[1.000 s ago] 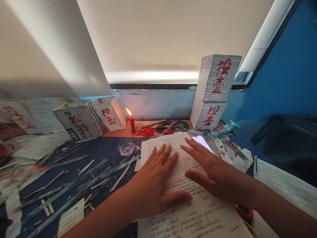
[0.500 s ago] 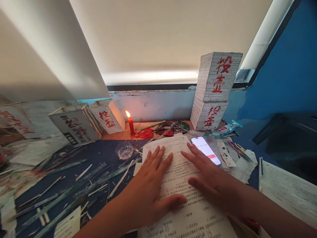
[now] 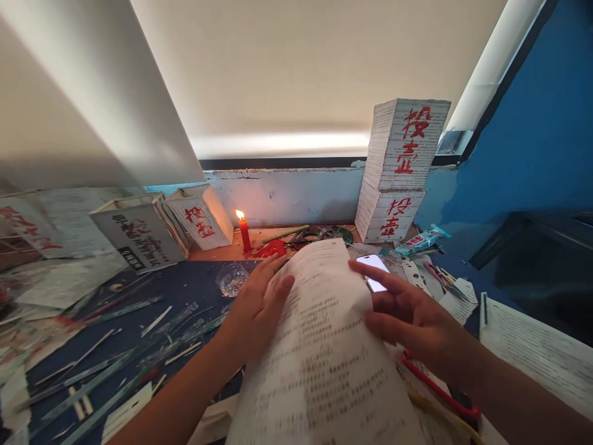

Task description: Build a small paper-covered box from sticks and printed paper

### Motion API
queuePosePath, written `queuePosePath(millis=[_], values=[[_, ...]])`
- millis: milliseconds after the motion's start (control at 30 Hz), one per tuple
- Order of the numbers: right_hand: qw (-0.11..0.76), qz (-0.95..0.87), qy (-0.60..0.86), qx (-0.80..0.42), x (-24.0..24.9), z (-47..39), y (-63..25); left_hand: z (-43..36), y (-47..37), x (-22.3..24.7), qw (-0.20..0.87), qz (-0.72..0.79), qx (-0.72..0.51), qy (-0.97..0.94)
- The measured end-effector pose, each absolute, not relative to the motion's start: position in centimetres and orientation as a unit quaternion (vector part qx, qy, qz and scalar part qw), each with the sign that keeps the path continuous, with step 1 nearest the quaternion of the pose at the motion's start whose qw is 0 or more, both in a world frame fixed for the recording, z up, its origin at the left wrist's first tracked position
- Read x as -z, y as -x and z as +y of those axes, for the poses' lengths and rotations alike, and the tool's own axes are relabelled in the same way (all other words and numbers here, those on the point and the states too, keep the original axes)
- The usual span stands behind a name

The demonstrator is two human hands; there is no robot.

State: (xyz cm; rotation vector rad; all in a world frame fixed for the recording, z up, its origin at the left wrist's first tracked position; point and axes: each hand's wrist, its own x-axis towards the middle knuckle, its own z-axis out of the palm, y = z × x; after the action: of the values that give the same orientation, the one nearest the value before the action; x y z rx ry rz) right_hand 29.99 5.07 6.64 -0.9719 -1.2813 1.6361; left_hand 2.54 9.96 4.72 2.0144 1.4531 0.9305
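Note:
A printed paper sheet (image 3: 319, 346), or a thin stack of them, bulges upward in a curve between my hands, partly blurred. My left hand (image 3: 250, 309) is along its left edge, thumb at the edge and fingers stretched past the side. At the right edge, my right hand (image 3: 412, 315) pinches the paper between thumb and bent fingers, with the index finger extended along the top corner. Behind that hand lies a lit phone (image 3: 372, 267), partly covered. A red-handled tool (image 3: 440, 389) shows below my right wrist.
A lit red candle (image 3: 244, 233) stands on the back ledge by red wax (image 3: 273, 248). Paper boxes with red characters (image 3: 391, 213) are stacked at the right. A clear round dish (image 3: 232, 281), scissors (image 3: 440, 276) and scattered strips (image 3: 125, 371) lie about the dark table.
Both hands lay flat on the paper before. They have moved to its side edges, and the paper has risen into a curve, covering more of the phone.

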Motion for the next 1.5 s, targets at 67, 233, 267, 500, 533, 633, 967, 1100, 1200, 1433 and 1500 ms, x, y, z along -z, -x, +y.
queuePosePath(millis=[67, 233, 267, 500, 533, 633, 967, 1100, 1200, 1433, 1500], values=[[0.379, -0.514, 0.376, -0.671, -6.7, 4.0, -29.4, 10.2, -2.3, -5.1, 0.271, 0.541, -0.353, -0.714], [0.301, -0.592, 0.376, -0.646, -6.9, 2.5, -28.9, 10.2, -2.1, -5.3, 0.325, 0.534, -0.374, -0.685], [0.293, -0.619, 0.379, -0.622, -7.1, 2.6, -29.0, 10.1, -2.2, -5.2, 0.325, 0.533, -0.373, -0.687], [0.219, -0.765, 0.517, -0.316, -8.0, 6.0, -32.7, 9.7, -2.7, -5.0, 0.314, 0.546, -0.364, -0.686], [0.147, -0.777, 0.533, -0.303, -7.6, 6.4, -33.4, 9.7, -2.7, -4.9, 0.309, 0.547, -0.371, -0.684], [0.002, -0.776, 0.555, -0.299, -6.0, 6.9, -34.8, 10.0, -2.5, -4.6, 0.291, 0.552, -0.394, -0.674], [0.005, -0.78, 0.538, -0.32, -4.3, 6.9, -34.9, 10.9, -2.4, -3.1, 0.384, 0.558, -0.356, -0.644], [0.024, -0.781, 0.536, -0.321, -4.3, 7.1, -35.4, 10.9, -2.4, -3.2, 0.409, 0.549, -0.364, -0.631], [0.055, -0.771, 0.54, -0.333, -4.4, 7.3, -35.5, 10.7, -2.5, -3.6, 0.429, 0.543, -0.378, -0.615], [0.159, -0.737, 0.518, -0.404, -5.0, 8.1, -34.8, 10.3, -2.2, -5.3, 0.467, 0.55, -0.404, -0.563], [0.193, -0.702, 0.537, -0.425, -4.6, 8.4, -34.8, 10.4, -1.8, -6.0, 0.481, 0.547, -0.412, -0.548]])
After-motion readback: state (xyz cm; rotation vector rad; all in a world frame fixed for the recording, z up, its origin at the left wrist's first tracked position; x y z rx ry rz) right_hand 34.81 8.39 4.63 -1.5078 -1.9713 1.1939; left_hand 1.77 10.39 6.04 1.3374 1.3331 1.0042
